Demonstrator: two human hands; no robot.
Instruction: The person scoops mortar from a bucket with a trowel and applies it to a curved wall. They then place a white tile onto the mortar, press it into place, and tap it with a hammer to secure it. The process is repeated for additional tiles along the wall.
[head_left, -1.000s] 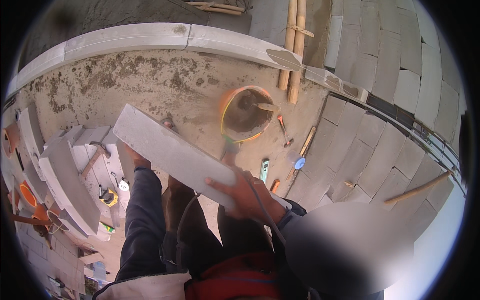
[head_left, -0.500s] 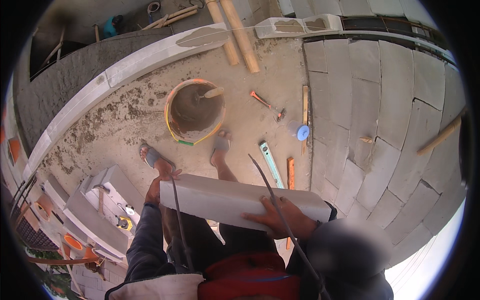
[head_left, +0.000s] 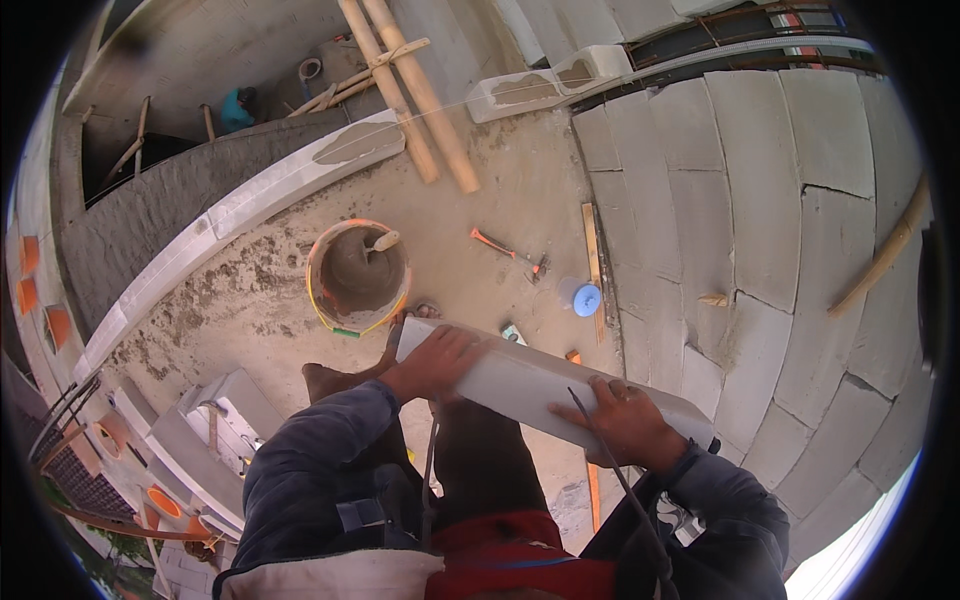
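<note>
A long pale grey concrete block (head_left: 525, 375) is held in front of my legs, tilted down toward the right. My left hand (head_left: 440, 362) grips it near its left end, fingers laid over the upper face. Around its right part, my right hand (head_left: 632, 425) has hold of the near side, with the fingers on top. Beyond the block's left end stands a bucket (head_left: 318, 290) of grey mortar (head_left: 350, 275). A trowel (head_left: 385, 241) rests in the mortar with its handle up. The block hides most of a spirit level (head_left: 513, 334).
On the floor lie a hammer (head_left: 510, 254), a blue-lidded container (head_left: 586, 299), a wooden strip (head_left: 592, 245) and an orange bar (head_left: 593, 495). A block wall (head_left: 740, 200) rises at right. A row of blocks (head_left: 260, 195) runs along the left, near bamboo poles (head_left: 425, 100).
My left hand has shifted from the block's left end onto its upper face. The block has moved right and its right end has dropped lower in view. The left foot has moved.
</note>
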